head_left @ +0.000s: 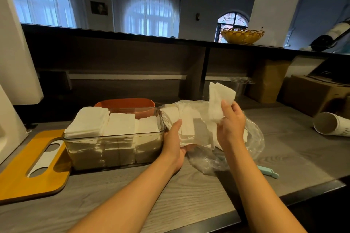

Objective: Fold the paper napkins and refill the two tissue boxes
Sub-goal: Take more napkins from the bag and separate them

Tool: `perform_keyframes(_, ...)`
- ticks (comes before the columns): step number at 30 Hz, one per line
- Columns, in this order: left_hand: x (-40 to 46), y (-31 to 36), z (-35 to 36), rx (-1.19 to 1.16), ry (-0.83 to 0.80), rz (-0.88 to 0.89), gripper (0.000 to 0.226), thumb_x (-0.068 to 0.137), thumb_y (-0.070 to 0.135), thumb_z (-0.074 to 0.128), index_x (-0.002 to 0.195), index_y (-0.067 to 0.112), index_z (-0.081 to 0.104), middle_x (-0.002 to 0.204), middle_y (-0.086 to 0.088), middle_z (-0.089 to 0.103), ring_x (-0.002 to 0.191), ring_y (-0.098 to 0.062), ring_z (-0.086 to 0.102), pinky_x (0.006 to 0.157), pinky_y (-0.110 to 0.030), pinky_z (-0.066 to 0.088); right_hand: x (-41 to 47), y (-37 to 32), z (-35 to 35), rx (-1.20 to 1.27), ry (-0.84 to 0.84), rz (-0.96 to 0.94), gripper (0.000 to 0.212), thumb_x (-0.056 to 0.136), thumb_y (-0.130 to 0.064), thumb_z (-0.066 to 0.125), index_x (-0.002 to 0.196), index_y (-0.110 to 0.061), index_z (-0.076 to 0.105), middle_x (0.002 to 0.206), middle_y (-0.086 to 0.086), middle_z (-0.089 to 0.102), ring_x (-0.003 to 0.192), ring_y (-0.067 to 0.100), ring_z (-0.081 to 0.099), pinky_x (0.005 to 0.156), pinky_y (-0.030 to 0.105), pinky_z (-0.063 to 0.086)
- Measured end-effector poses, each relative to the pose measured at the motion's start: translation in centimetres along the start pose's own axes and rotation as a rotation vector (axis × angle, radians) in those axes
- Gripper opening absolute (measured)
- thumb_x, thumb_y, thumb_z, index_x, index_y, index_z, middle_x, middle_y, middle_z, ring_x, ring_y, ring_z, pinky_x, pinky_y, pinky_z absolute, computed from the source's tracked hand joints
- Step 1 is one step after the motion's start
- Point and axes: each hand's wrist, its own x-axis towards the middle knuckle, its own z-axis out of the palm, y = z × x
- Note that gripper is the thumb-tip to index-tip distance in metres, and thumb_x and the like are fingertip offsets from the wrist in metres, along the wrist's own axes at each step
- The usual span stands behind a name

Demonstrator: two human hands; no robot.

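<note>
A clear tissue box [113, 149] stands on the counter, filled with three stacks of folded white napkins [121, 123]. An orange tissue box [125, 104] sits right behind it. To the right lies a clear plastic bag [253, 138] holding a pile of white napkins [187, 119]. My left hand [173, 142] grips the near left edge of that pile through the bag. My right hand [232, 119] pinches a small bunch of napkins [219, 98] and holds it upright above the bag.
A yellow wooden lid [28, 166] with a white slot lies left of the clear box. A white paper cup stack [331, 125] lies on its side at right, cardboard boxes [312, 94] behind it. A light-blue clip [269, 172] rests near the counter's front edge.
</note>
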Motion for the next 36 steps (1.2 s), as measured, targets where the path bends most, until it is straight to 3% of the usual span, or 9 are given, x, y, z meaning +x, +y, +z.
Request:
perform_keyframes(5,-0.1,-0.2,-0.1,0.056,-0.057,0.029,0.033,0.099,0.039,0.056,0.126,0.022,0.064,0.114,-0.009,0.075,0.107,-0.029,0.069,0.091,-0.048,0.057,-1.8,2.7,1.8,-0.398,-0.088,0.096,0.015,0.099,-0.019,0.057,0.100,-0.009,0.067,0.091,0.008,0.069,0.081,0.021,0.068,0.055,0.021,0.052)
perform_keyframes(9,0.2,-0.6,0.0,0.167,0.037,0.060,0.067,0.089,0.029,0.075,0.145,0.018,0.041,0.141,-0.006,0.057,0.132,-0.031,0.053,0.110,-0.055,0.043,-1.5,4.0,2.2,-0.474,-0.076,0.112,0.030,0.099,-0.019,0.060,0.129,-0.017,0.061,0.118,-0.002,0.065,0.107,0.018,0.063,0.090,0.036,0.058)
perform_keyframes(13,0.5,-0.7,-0.1,0.159,0.040,0.102,0.035,0.095,0.014,0.067,0.128,0.021,0.057,0.129,-0.004,0.066,0.119,-0.028,0.062,0.105,-0.054,0.048,-1.3,3.7,2.0,-0.488,-0.087,0.073,0.040,0.099,-0.021,0.060,0.139,-0.017,0.055,0.133,0.001,0.058,0.106,0.011,0.055,0.083,0.025,0.050)
perform_keyframes(16,0.5,-0.7,-0.2,0.184,-0.002,0.143,0.032,0.096,0.011,0.065,0.124,0.025,0.062,0.121,0.000,0.069,0.115,-0.026,0.065,0.102,-0.052,0.051,-1.2,3.1,1.8,-0.470,-0.118,0.061,0.045,0.100,-0.027,0.058,0.143,-0.018,0.049,0.145,0.002,0.049,0.121,0.014,0.047,0.094,0.028,0.040)
perform_keyframes(18,0.3,-0.6,-0.3,0.188,-0.028,0.139,0.025,0.094,0.009,0.066,0.108,0.029,0.065,0.112,0.000,0.072,0.106,-0.026,0.067,0.097,-0.052,0.054,-1.0,2.4,1.7,-0.416,-0.160,0.032,0.048,0.097,-0.025,0.059,0.144,-0.021,0.048,0.147,0.000,0.046,0.131,0.017,0.044,0.096,0.027,0.037)
perform_keyframes(22,0.0,-0.4,-0.4,0.213,-0.061,0.130,0.026,0.092,0.005,0.068,0.098,0.029,0.061,0.102,-0.001,0.072,0.097,-0.026,0.069,0.089,-0.053,0.057,-0.1,1.2,0.7,-0.609,-0.324,-0.215,0.057,0.077,-0.027,0.057,0.133,-0.039,0.053,0.136,-0.013,0.047,0.119,0.000,0.044,0.095,0.020,0.040)
perform_keyframes(26,-0.2,-0.3,-0.4,0.250,-0.069,0.128,0.022,0.091,0.007,0.069,0.099,0.026,0.060,0.101,-0.004,0.071,0.096,-0.027,0.069,0.082,-0.048,0.058,0.3,1.5,0.2,-0.765,-0.419,-0.248,0.043,0.085,-0.005,0.062,0.120,-0.030,0.062,0.126,-0.003,0.057,0.119,0.014,0.050,0.102,0.038,0.049)
perform_keyframes(30,0.2,-0.4,-0.4,0.200,-0.050,0.097,0.031,0.095,0.032,0.066,0.125,0.024,0.062,0.112,-0.008,0.075,0.101,-0.030,0.072,0.081,-0.047,0.061,0.5,1.5,-0.1,-0.733,-0.345,-0.299,0.022,0.087,-0.011,0.069,0.101,-0.028,0.070,0.104,-0.007,0.067,0.099,0.013,0.062,0.079,0.026,0.053)
perform_keyframes(36,0.7,-0.6,-0.5,0.181,-0.027,0.093,0.038,0.098,0.039,0.062,0.133,0.024,0.056,0.116,-0.008,0.073,0.102,-0.029,0.072,0.086,-0.050,0.060,0.6,1.2,-0.1,-0.608,-0.193,-0.249,0.013,0.088,-0.013,0.071,0.097,-0.021,0.076,0.088,-0.011,0.071,0.085,0.008,0.066,0.063,0.014,0.051)
